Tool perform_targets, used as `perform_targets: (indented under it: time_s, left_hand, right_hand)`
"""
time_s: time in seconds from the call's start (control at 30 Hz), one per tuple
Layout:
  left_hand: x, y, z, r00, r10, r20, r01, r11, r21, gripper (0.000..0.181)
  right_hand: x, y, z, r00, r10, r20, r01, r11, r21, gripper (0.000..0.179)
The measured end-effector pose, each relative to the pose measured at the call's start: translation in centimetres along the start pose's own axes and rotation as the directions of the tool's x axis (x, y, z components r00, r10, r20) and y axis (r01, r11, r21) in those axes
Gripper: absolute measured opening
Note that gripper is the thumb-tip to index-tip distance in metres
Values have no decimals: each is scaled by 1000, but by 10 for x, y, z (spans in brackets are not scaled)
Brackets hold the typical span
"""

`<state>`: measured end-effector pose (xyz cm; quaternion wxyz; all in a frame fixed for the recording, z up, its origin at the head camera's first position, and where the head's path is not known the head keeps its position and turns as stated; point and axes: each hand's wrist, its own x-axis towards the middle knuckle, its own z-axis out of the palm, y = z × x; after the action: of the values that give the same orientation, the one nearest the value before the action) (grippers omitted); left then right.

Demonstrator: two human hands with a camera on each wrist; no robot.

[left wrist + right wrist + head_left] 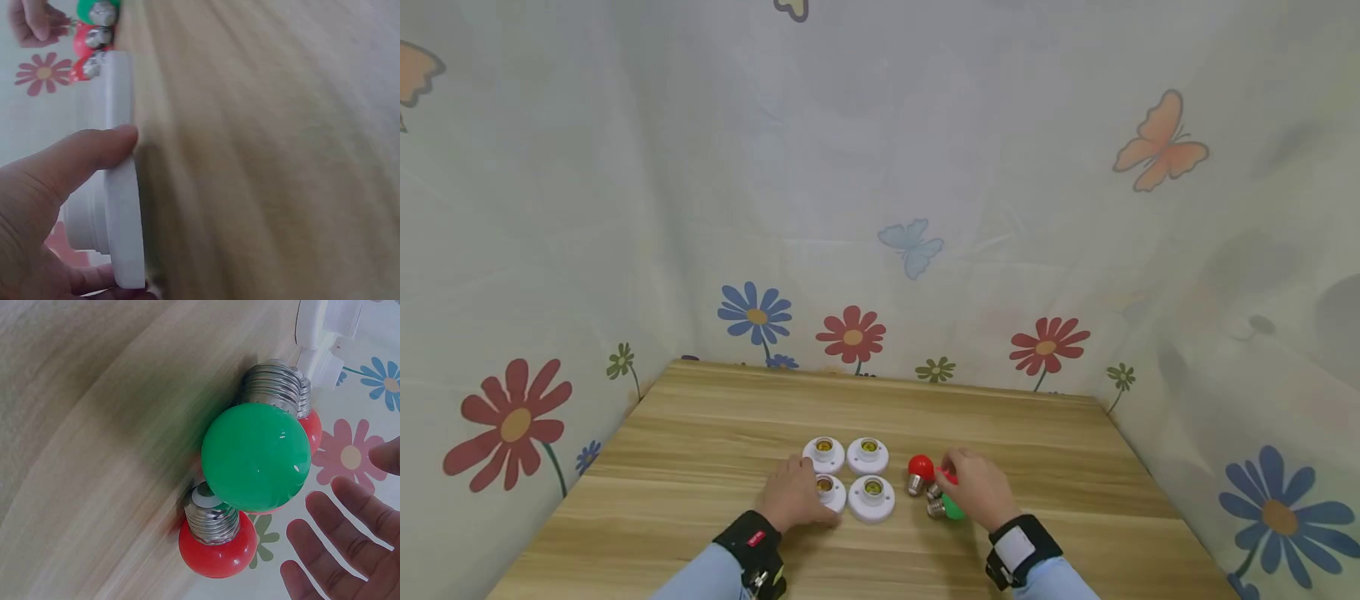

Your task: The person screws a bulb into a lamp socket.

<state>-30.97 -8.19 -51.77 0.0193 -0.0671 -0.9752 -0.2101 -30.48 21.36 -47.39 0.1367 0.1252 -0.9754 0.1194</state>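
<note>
Four-way grouped white lamp holders stand face up, one of them the back right lamp holder (868, 457). My left hand (796, 495) grips the front left lamp holder (125, 212), thumb on its near rim and fingers round the far side. To the right lie small bulbs with silver screw bases: a green bulb (256, 456), a red bulb (921, 467) and another red bulb (219, 553) partly under my right hand in the head view. My right hand (977, 490) hovers over them, its fingers spread and apart from the bulbs in the right wrist view.
Everything rests on a wood-grain table (715, 417). A pale curtain (820, 183) printed with flowers and butterflies hangs behind the table and along both sides. Black bands are strapped round both wrists.
</note>
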Motion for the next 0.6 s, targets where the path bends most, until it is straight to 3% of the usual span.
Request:
perform_targets:
  time_s: [0.1,0.23,0.43,0.6]
  left_hand:
    - [4,4,-6,1000,5,5,-5,999,-44,90]
    - [6,20,-27,999,34,23,-31,991,-132,75]
    - [5,52,-58,996,89,4,-86,971,-221,75]
    - [5,73,-66,988,146,-42,-152,941,-301,77]
  right_hand:
    - [0,1,0,1000,3,7,-3,1000,1,15]
    - [-2,2,0,1000,-3,2,3,1000,5,15]
    - [-3,3,2,1000,2,4,-2,1000,4,15]
    - [-4,2,2,999,23,25,-23,1000,2,16]
